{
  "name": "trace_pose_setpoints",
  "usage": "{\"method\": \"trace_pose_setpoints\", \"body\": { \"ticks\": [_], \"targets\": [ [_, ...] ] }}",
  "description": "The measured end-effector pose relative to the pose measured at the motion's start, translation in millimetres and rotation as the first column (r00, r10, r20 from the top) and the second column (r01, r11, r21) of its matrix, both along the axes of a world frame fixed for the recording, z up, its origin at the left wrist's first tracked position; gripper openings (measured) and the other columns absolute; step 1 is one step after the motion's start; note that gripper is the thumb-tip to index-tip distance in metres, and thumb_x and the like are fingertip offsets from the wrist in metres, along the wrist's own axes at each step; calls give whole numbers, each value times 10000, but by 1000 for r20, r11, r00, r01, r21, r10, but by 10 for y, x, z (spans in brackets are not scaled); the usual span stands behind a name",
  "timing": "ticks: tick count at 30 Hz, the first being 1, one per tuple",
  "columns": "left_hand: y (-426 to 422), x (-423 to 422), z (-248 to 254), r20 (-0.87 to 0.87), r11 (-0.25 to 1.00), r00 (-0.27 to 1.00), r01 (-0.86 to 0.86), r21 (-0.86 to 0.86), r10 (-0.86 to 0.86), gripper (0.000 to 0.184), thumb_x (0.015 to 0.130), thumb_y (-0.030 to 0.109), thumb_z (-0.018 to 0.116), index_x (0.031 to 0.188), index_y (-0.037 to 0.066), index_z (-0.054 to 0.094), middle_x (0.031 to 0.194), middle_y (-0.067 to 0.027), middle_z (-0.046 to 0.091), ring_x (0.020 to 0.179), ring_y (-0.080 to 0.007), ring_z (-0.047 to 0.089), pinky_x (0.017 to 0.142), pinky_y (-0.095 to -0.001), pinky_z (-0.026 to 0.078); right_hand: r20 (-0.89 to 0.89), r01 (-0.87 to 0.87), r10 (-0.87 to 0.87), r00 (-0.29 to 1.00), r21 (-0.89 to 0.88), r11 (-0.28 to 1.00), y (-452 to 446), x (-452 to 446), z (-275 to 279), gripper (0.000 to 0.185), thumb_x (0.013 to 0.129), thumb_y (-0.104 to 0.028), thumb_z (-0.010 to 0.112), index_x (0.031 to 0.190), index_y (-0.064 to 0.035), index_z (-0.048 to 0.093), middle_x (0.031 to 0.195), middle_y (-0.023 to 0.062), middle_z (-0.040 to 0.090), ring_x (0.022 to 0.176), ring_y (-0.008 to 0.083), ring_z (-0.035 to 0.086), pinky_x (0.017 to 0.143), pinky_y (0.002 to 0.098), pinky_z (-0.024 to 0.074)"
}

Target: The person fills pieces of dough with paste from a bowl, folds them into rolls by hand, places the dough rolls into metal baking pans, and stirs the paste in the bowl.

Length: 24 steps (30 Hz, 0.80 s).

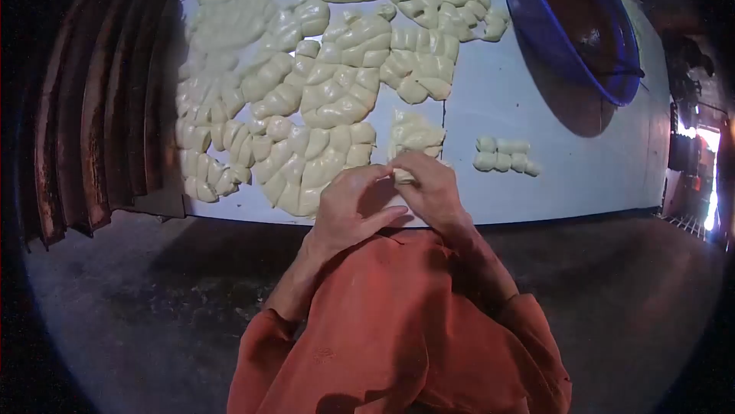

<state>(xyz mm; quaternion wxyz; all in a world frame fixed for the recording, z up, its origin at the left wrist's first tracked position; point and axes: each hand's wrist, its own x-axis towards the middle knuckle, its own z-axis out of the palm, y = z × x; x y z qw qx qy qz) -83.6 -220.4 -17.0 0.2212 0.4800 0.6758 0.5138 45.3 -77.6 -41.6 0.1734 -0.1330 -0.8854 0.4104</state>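
Observation:
A small pale piece of dough (403, 176) shows under the curled fingers of my right hand (430, 190), at the table's front edge. My left hand (348, 203) comes in from the left, its fingertips beside this piece and its thumb stretched out apart from the fingers. Just beyond my hands lies a glossy dough slab (416, 135). To the right, several short dough rolls (505, 155) sit side by side in two rows. A large sheet of scored dough (318, 158) spreads out left of my hands. The undersides of my fingers are hidden.
More cut dough slabs (419, 62) cover the left and back of the white table (536, 200). A blue basin (528, 24) with brownish contents stands at the back right. Rusty ridged metal (96, 108) rises on the left, beside the table.

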Motion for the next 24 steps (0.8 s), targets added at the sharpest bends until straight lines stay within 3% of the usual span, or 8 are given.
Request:
{"method": "trace_pose_setpoints", "body": {
  "ticks": [2,4,6,8,12,15,18,24],
  "targets": [
    [-27,-46,19,222,997,973,-49,-58,61,462,774,135,786,1194,43,615,1142,-157,660,1025,-363,639,926,-438,482,302,353,-235,924,-438,827,1,143,81,307,832,-86,752,1116,-48,643,977,57,669,853,157,657,719,305,516],
    [112,-189,38,-167,998,985,26,-57,-35,530,789,215,757,1266,66,583,1280,-167,584,1129,-344,596,955,-432,463,354,407,-213,911,-677,613,50,212,212,255,866,-73,735,1093,-48,622,943,2,666,802,71,617,667,246,502],
    [283,-201,101,-245,992,964,83,-98,-105,449,809,215,729,1222,83,613,1326,-153,548,1228,-328,531,992,-426,424,289,403,-353,890,-860,313,72,183,441,253,865,-81,747,1073,-62,606,916,-26,644,779,33,575,640,205,485],
    [427,-209,-2,-452,970,858,213,-117,-243,344,823,207,727,1137,87,652,1321,-122,546,1246,-323,516,1018,-421,383,241,343,-320,916,-885,314,150,225,418,309,843,-98,772,1095,-74,595,932,-6,641,778,38,568,618,188,480],
    [555,-208,21,-334,981,923,189,-39,-191,161,831,199,723,947,97,678,1037,-45,667,1025,-219,628,970,-424,395,343,476,-342,875,-743,471,211,188,493,377,827,-160,803,1126,-51,599,975,17,640,797,50,574,617,197,495],
    [576,-193,-45,-371,984,915,178,12,-161,149,826,193,728,933,103,675,879,-26,690,865,-206,659,925,-426,420,197,335,-274,941,-454,825,250,153,337,402,849,-193,786,1173,-16,628,1011,35,651,822,74,600,674,232,533],
    [555,-204,-67,-375,988,918,152,34,-129,173,833,222,733,942,102,674,859,-41,697,848,-213,666,914,-427,421,249,330,-225,942,-809,486,227,137,255,339,873,-199,761,1136,-13,656,985,27,664,804,68,601,668,224,527],
    [506,-176,37,-204,997,977,54,-53,-64,265,847,294,749,997,88,676,803,-43,682,830,-214,648,934,-407,403,332,417,-255,908,-781,465,235,155,364,245,927,-158,672,1139,-37,675,889,-7,652,683,37,532,569,212,458]
  ]
}}
